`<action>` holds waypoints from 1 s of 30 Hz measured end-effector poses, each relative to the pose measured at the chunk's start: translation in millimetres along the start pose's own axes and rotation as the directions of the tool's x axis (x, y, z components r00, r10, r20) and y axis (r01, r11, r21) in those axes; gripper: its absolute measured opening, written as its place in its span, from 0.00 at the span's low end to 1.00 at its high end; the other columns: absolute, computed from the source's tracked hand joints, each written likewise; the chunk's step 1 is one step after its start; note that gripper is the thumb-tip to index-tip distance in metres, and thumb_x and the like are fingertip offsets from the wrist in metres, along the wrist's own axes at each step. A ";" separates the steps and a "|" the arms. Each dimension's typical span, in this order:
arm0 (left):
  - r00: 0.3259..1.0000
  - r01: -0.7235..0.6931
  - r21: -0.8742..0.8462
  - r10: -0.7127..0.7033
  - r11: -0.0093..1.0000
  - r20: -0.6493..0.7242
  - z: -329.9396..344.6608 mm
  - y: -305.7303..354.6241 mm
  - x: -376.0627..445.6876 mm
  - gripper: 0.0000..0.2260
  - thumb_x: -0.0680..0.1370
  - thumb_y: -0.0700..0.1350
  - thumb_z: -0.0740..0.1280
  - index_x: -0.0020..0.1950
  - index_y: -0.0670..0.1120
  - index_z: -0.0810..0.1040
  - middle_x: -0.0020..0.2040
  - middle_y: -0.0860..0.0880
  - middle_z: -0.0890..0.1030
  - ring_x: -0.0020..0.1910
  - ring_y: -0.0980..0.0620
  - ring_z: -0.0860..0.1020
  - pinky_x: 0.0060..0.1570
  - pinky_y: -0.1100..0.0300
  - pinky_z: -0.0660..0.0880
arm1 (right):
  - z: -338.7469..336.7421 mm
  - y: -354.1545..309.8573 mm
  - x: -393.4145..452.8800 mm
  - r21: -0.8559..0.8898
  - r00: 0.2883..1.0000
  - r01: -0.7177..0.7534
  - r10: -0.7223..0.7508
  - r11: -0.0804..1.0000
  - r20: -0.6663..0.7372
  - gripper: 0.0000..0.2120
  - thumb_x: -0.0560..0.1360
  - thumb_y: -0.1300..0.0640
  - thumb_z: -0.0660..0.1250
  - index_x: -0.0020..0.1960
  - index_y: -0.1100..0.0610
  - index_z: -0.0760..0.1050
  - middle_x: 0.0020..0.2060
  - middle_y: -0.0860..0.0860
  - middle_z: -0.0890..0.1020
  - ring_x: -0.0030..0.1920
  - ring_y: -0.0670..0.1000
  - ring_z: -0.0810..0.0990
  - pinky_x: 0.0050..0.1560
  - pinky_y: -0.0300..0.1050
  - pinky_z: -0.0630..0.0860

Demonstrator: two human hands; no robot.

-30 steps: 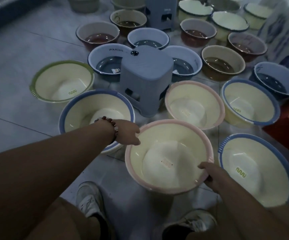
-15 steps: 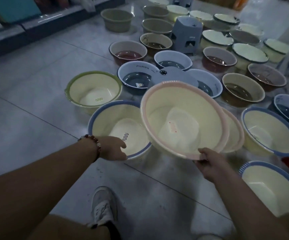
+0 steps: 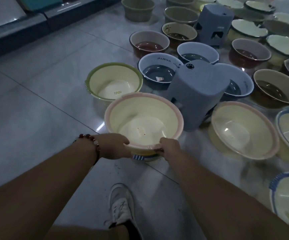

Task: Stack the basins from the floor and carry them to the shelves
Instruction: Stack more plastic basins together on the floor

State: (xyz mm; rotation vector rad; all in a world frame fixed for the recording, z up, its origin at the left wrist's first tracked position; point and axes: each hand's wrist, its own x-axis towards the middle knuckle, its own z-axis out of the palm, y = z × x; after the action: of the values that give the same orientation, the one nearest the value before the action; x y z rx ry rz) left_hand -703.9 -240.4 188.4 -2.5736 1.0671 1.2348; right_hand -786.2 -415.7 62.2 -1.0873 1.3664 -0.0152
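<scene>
- The near rim of a round cream plastic basin with a pink rim [image 3: 143, 116] is gripped by the left hand [image 3: 113, 147] and the right hand [image 3: 169, 147], fingers curled.
- It is nested in a blue-rimmed cream basin [image 3: 141, 157] on the tiled floor [image 3: 36, 110].

A cream basin with a pink rim [image 3: 143, 116] sits upright, nested inside a blue-rimmed basin [image 3: 141, 157] of which only a striped edge shows beneath. Behind it on the tiled floor stands a green-rimmed cream basin [image 3: 113, 80]; to the right lies another pink-rimmed basin [image 3: 244, 130], tilted. Many more basins crowd the floor beyond.
</scene>
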 end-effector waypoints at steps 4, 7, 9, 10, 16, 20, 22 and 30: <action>1.000 -0.012 -0.029 0.011 1.000 -0.016 -7.2 10.1 10.4 0.28 0.80 0.60 0.60 0.78 0.51 0.61 0.79 0.51 0.59 0.77 0.50 0.58 0.73 0.56 0.56 | -22.7 44.3 69.0 -0.387 0.987 0.077 -0.124 0.919 -0.100 0.38 0.55 0.46 0.65 0.61 0.63 0.71 0.53 0.58 0.79 0.50 0.59 0.80 0.49 0.52 0.81; 1.000 -0.030 -0.025 0.030 0.999 0.003 -7.4 23.6 17.6 0.28 0.81 0.60 0.60 0.79 0.51 0.61 0.79 0.51 0.60 0.77 0.50 0.58 0.73 0.57 0.56 | -40.3 29.3 35.5 -0.264 0.997 0.000 -0.022 0.964 -0.079 0.21 0.69 0.54 0.65 0.59 0.64 0.71 0.48 0.58 0.78 0.42 0.59 0.79 0.35 0.48 0.79; 0.999 -0.032 -0.015 0.032 0.999 0.023 -5.7 30.2 21.1 0.29 0.80 0.60 0.61 0.78 0.52 0.61 0.79 0.51 0.60 0.77 0.50 0.59 0.73 0.56 0.56 | -53.2 26.6 36.5 -0.131 0.994 -0.101 0.095 0.986 -0.048 0.13 0.76 0.59 0.59 0.60 0.60 0.69 0.52 0.59 0.77 0.44 0.61 0.78 0.30 0.50 0.78; 0.999 -0.029 -0.009 0.029 1.000 0.034 -5.2 33.3 22.9 0.29 0.80 0.61 0.61 0.78 0.52 0.61 0.79 0.51 0.60 0.77 0.50 0.59 0.73 0.56 0.56 | -61.5 27.0 39.2 -0.059 0.990 -0.136 0.133 0.989 -0.051 0.14 0.77 0.61 0.57 0.63 0.59 0.69 0.54 0.59 0.77 0.47 0.62 0.79 0.29 0.51 0.78; 0.998 -0.059 0.046 0.059 0.997 0.009 -10.5 61.0 29.4 0.30 0.78 0.62 0.62 0.78 0.52 0.63 0.78 0.51 0.61 0.77 0.50 0.60 0.72 0.56 0.57 | -119.6 34.9 42.0 0.090 0.969 -0.207 0.217 0.974 -0.119 0.19 0.78 0.62 0.59 0.68 0.62 0.67 0.56 0.59 0.74 0.58 0.62 0.76 0.53 0.62 0.78; 0.995 -0.097 0.103 0.095 0.990 0.025 -13.3 95.5 32.5 0.29 0.79 0.61 0.62 0.78 0.51 0.63 0.78 0.50 0.63 0.76 0.50 0.61 0.72 0.57 0.58 | -169.0 47.9 26.3 0.070 0.962 -0.234 0.241 0.970 -0.128 0.17 0.78 0.66 0.61 0.67 0.64 0.68 0.53 0.60 0.73 0.59 0.62 0.75 0.57 0.63 0.76; 0.993 -0.113 0.128 0.110 0.985 0.034 -12.8 117.0 35.2 0.29 0.80 0.60 0.62 0.78 0.50 0.62 0.78 0.49 0.63 0.76 0.49 0.62 0.72 0.57 0.58 | -193.1 56.1 14.5 0.118 0.965 -0.223 0.237 0.968 -0.116 0.10 0.78 0.69 0.60 0.59 0.64 0.72 0.48 0.59 0.76 0.50 0.60 0.75 0.57 0.61 0.75; 0.956 -0.293 0.319 0.273 0.901 0.105 28.8 225.5 41.6 0.28 0.81 0.58 0.60 0.79 0.50 0.60 0.79 0.50 0.61 0.77 0.48 0.60 0.75 0.54 0.57 | -293.6 90.7 -14.8 0.152 0.957 -0.203 0.229 0.967 -0.177 0.07 0.75 0.70 0.61 0.51 0.66 0.75 0.42 0.57 0.77 0.41 0.56 0.75 0.41 0.50 0.76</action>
State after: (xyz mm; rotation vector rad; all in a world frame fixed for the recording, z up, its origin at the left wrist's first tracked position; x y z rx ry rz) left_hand -846.5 -422.3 185.2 -2.1732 1.5317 1.0610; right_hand -1069.5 -535.4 68.4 -0.8372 1.6311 -0.0517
